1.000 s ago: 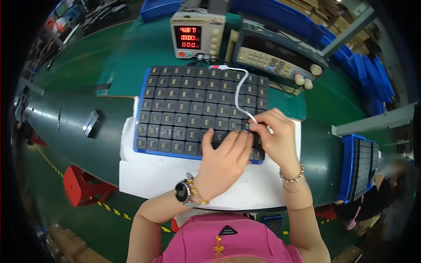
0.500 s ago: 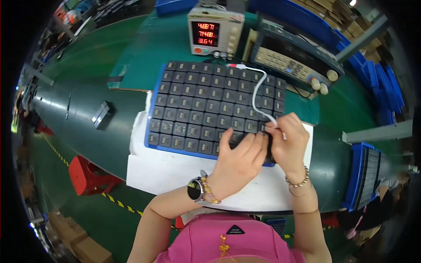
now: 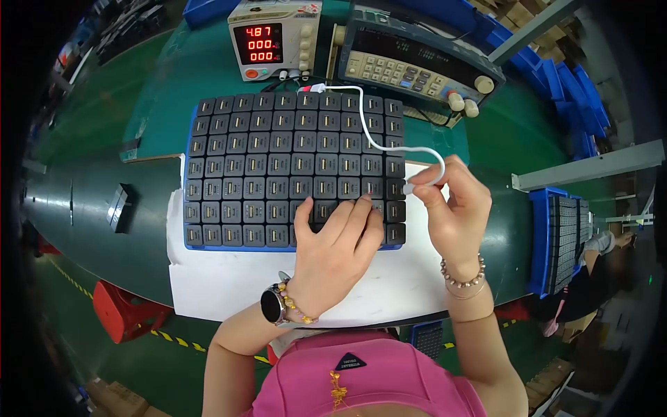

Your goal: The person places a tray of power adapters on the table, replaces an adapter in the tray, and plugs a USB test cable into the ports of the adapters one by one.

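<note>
Rows of black blocks, each with a small metal port on top, fill a blue tray that lies on white paper. My left hand rests with spread fingers on blocks of the lower rows, right of the tray's middle. Beside the tray's right edge, my right hand pinches the end of a white cable between thumb and forefinger. The cable's plug points left at a block in the rightmost column. Its other end meets a red connector behind the tray.
A power supply with red digits and a bench meter stand behind the tray. Further right is another blue tray of blocks, with a person's arm nearby. A black piece lies left; a red stool stands below.
My right hand has moved right with the cable end, off the blocks to the tray's edge. The view has shifted. The supply's digits have changed, with the lower two rows now at zeros.
</note>
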Available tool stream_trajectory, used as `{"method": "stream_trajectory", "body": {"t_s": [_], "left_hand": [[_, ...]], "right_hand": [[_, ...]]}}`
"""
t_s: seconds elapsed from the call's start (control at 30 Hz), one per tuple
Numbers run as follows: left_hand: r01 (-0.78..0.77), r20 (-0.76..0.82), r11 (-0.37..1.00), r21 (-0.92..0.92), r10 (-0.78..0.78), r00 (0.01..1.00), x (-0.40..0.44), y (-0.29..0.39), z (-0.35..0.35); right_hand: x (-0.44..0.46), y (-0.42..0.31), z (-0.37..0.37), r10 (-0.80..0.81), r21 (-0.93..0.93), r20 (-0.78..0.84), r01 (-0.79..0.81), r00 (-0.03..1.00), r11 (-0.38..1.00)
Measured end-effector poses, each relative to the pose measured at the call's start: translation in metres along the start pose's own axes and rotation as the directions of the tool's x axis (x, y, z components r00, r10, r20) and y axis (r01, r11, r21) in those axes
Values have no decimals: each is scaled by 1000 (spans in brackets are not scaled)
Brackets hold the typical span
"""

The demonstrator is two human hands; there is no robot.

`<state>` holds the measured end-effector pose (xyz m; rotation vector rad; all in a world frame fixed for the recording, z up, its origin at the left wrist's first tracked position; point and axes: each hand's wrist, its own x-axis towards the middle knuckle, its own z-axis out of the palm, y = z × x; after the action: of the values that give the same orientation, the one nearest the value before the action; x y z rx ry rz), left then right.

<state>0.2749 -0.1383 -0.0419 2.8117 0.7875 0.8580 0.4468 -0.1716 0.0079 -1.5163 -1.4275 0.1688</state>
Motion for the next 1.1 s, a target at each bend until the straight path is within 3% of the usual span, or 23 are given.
{"method": "stream_trajectory", "body": {"t_s": [0.07, 0.2, 0.63, 0.73, 0.93, 1.1], "left_hand": [[-5, -13, 1000, -26, 5, 1000, -2, -1, 1], [-5, -23, 1000, -24, 4, 1000, -2, 0, 2], [-11, -47, 999, -33, 10, 999, -1, -3, 4], [-15, -29, 999, -30, 14, 999, -4, -2, 4], [-23, -26, 1000, -20, 22, 999, -2, -2, 3], [-19, -34, 1000, -22, 19, 999, -1, 0, 2]], "right_hand": [[-9, 7, 0, 94, 71, -17, -92, 995, 993], [-9, 12, 6, 59, 18, 24, -60, 998, 998], [-1, 15, 30, -243, -193, 105, 259, 964, 946], [0, 15, 30, -200, -249, 188, 244, 961, 937], [0, 16, 29, -126, -134, 119, 141, 985, 981], [3, 10, 28, -97, -150, 121, 115, 988, 982]]}}
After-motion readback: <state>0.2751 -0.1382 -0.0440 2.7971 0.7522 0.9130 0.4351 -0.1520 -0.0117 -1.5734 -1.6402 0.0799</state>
